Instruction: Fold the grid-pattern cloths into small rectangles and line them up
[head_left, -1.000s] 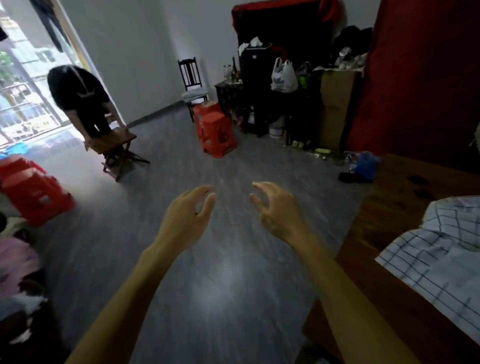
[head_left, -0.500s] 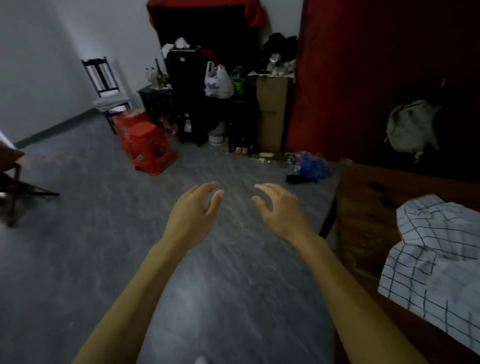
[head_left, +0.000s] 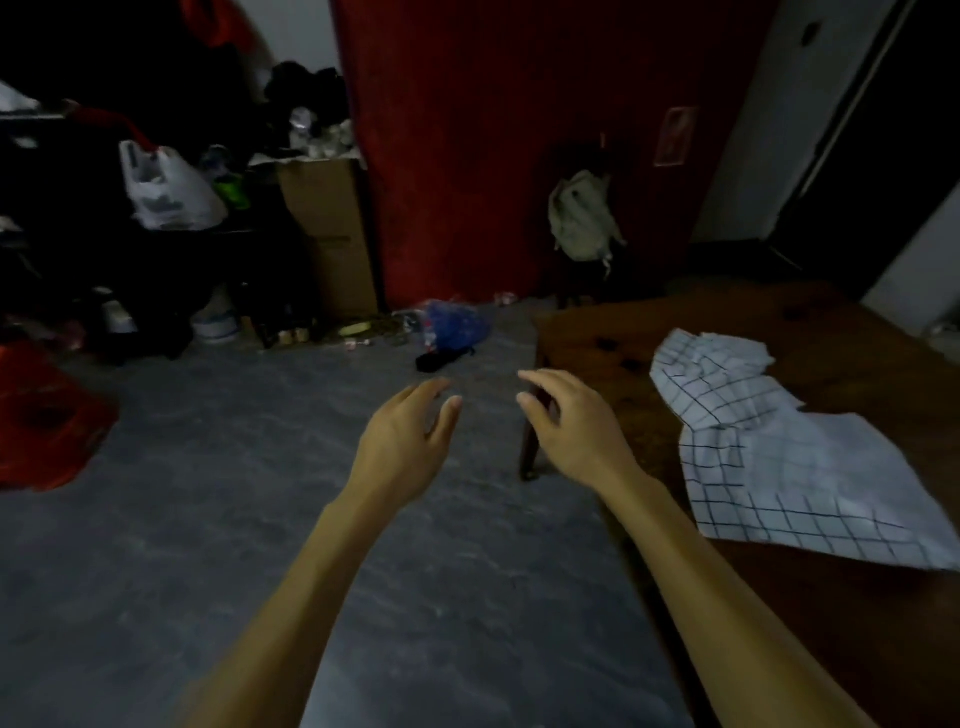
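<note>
**Hands empty, cloths waiting on the table**

On the wooden table (head_left: 597, 332) at the right lie the grid-pattern cloths (head_left: 769, 467), a rumpled white heap with dark lines. I cannot tell how many pieces are in it; I make out at least 2 layers, 1 bunched at the far end and 1 spread flatter toward me. Nothing looks folded yet.

My left hand (head_left: 400, 447) and right hand (head_left: 576, 431) hang out in front, near each other but apart, fingers loosely curled and holding nothing. Both are over the grey floor (head_left: 208, 519), beside the table's corner leg (head_left: 529, 452), and well short of the cloths.

I judge this as the approach, before any folding. The next move calls for swinging both hands right, over the table, and pinching 1 cloth by 2 corners to lift it free and spread it flat.
</note>
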